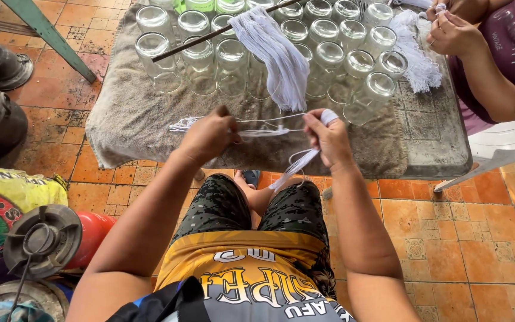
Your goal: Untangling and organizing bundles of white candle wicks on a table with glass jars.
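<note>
The left hand [210, 136] is pinching a bundle of white strings [257, 132] shut between its fingers, just in front of the grey towel [132, 113]. The right hand [328, 138] is gripping the other end of the same strings, a loop trailing down below the towel's near edge. On the towel, upturned glass jars [227, 59] are standing in rows, with a hank of white cord [275, 53] draping over them from a dark stick [210, 34]. At the towel's far right corner, another person's hands [451, 30] are working white threads.
</note>
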